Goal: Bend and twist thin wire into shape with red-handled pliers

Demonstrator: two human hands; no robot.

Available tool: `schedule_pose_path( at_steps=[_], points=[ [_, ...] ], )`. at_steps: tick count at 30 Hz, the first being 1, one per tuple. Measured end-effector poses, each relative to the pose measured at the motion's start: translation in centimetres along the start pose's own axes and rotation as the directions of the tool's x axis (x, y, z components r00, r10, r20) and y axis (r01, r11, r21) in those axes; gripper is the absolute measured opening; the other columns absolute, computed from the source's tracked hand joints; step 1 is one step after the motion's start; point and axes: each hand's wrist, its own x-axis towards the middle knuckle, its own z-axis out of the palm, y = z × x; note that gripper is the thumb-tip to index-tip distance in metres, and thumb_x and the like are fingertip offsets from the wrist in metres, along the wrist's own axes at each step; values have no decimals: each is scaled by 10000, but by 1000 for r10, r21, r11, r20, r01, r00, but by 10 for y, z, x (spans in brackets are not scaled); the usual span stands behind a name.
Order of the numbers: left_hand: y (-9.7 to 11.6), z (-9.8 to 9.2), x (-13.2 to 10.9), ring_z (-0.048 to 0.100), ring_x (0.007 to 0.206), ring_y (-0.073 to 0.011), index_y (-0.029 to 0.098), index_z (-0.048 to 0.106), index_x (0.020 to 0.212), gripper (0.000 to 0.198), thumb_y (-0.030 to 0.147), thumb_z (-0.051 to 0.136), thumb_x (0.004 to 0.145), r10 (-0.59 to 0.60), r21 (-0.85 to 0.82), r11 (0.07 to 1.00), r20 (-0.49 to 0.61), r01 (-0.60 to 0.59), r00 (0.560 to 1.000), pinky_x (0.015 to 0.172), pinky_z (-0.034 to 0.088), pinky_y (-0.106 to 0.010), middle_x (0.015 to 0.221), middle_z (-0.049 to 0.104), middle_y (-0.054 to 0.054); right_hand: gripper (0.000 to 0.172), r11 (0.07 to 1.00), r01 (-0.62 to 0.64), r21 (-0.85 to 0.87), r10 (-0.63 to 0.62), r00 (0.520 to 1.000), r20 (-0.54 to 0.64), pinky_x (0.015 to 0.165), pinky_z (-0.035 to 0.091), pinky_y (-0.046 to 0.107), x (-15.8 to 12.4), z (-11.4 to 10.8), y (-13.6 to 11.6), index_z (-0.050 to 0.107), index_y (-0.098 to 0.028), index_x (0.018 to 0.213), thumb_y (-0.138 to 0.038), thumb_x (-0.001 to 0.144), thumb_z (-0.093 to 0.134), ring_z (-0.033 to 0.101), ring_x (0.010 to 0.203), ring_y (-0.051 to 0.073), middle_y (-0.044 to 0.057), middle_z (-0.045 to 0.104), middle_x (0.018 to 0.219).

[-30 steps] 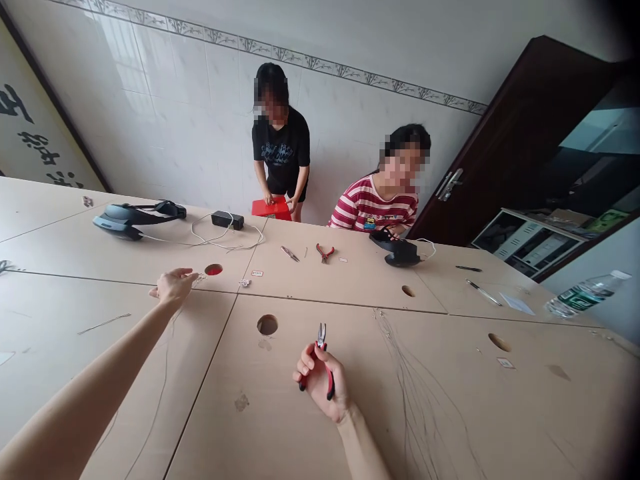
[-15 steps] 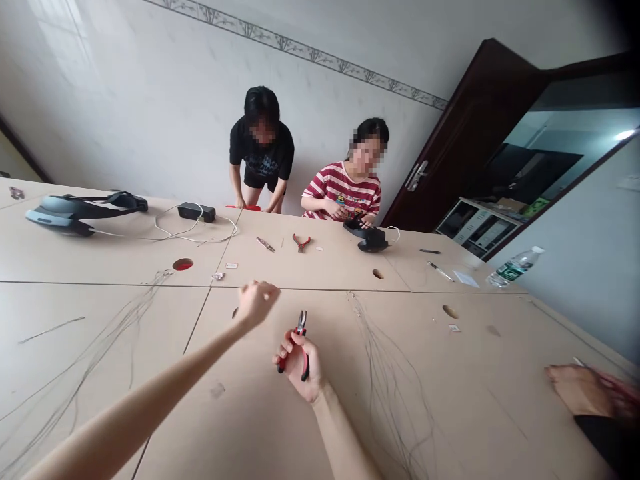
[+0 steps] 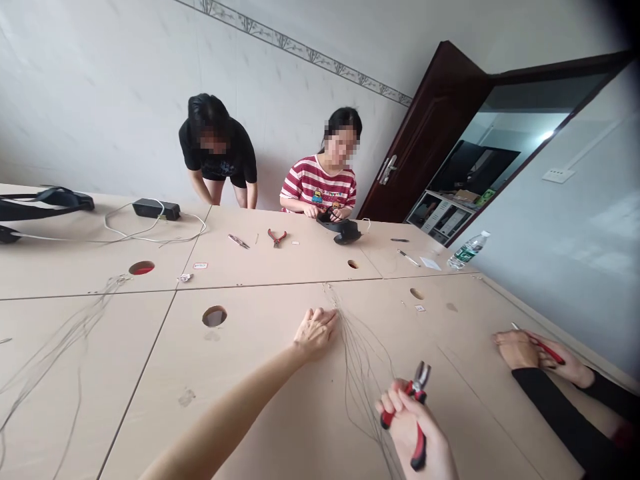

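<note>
My left hand (image 3: 316,335) is on the table at the upper end of a spread bundle of thin grey wires (image 3: 357,360). Its fingers curl down by the wire ends, and the fingertips are hidden, so whether a wire is between them is unclear. Palm up, my right hand (image 3: 407,423) holds red-and-black pliers (image 3: 421,381), fingers closed round one handle. Their jaws point up and away from me. This hand is over the lower right side of the wires.
Another wire bundle (image 3: 85,313) spreads at left. Round holes, one near my left forearm (image 3: 215,316), pierce the table. Across it lie red-handled pliers (image 3: 277,238), tweezers (image 3: 239,241) and a black headset (image 3: 345,231) in a seated person's hands. At right, a co-worker's hands (image 3: 520,350) hold a red-handled tool.
My left hand has moved right and down onto the table by the wires. My right hand has carried the pliers right and nearer to me. The view has turned right.
</note>
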Motion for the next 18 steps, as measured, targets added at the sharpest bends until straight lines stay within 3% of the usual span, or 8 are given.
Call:
schedule_pose_path(
  at_steps=[3,6,10,18],
  points=[
    [-1,-2,-10,413,1274,-314,237,380,1479,511,353,306,986,1,13,1000,-6,-1,1000,1036,305,-535,1508,438,-91,219,999,24,-35,-26,996,-81,641,397,351,-1,-24,-2,619,-214,715,-363,662,770,375,658,150,-16,397,707],
    [-1,-5,-26,377,1324,-311,231,378,1477,513,383,302,993,-7,22,1000,-12,7,1000,1071,271,-543,1516,427,-84,239,999,16,-41,-21,994,-111,629,393,350,-1,-32,0,617,-214,701,-377,642,782,370,655,151,-18,389,699],
    [3,-7,-42,369,1348,-310,229,395,1468,509,402,308,998,-12,26,1000,-8,13,1000,1090,262,-536,1520,422,-70,279,999,13,-46,-19,992,-122,658,404,355,-3,-26,2,638,-210,707,-393,591,815,380,676,151,-11,412,739],
    [16,-5,-72,334,1390,-315,216,365,1490,557,467,292,998,6,12,1000,6,-6,1000,1111,252,-522,1538,390,-53,259,995,14,-95,-17,999,-34,641,385,339,-5,-13,3,610,-218,681,-382,635,805,385,662,153,-13,397,735]
  ],
)
